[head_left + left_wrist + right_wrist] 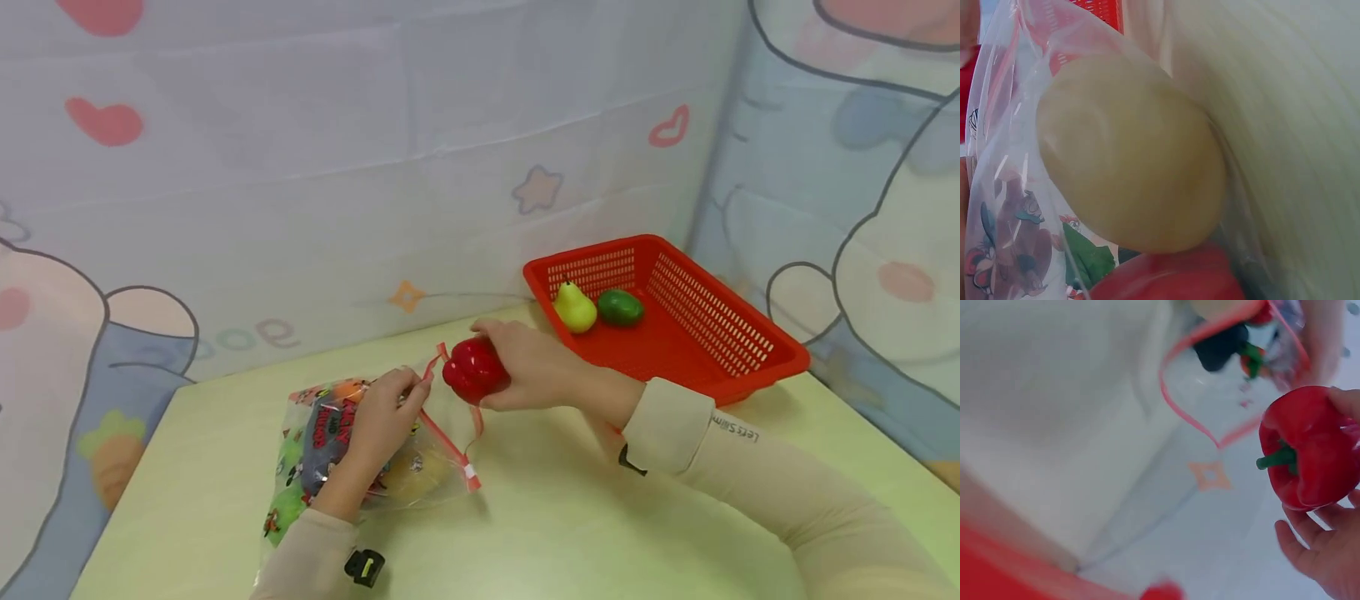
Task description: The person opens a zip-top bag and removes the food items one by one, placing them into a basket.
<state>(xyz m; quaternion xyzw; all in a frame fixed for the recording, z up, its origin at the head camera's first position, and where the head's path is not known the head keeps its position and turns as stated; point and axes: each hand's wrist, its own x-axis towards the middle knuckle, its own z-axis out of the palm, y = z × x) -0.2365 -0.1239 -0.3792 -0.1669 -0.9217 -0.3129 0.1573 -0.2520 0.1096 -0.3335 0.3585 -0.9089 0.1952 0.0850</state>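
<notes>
My right hand (528,367) grips a red bell pepper (474,369) with a green stem, beside the mouth of a clear printed plastic bag (288,492). The bag's red-edged opening stands apart as a loop in the right wrist view. My left hand (386,412) pinches the bag's edge near that opening. Several things lie inside the bag; close up in the left wrist view are a tan, rounded potato-like item (1132,156) and something red (1172,278) below it.
A red plastic basket (750,325) stands at the back right of the pale table (600,525). In it lie a yellow-green pear (575,308) and a dark green oval item (620,308). A printed cloth wall (337,208) rises behind the table.
</notes>
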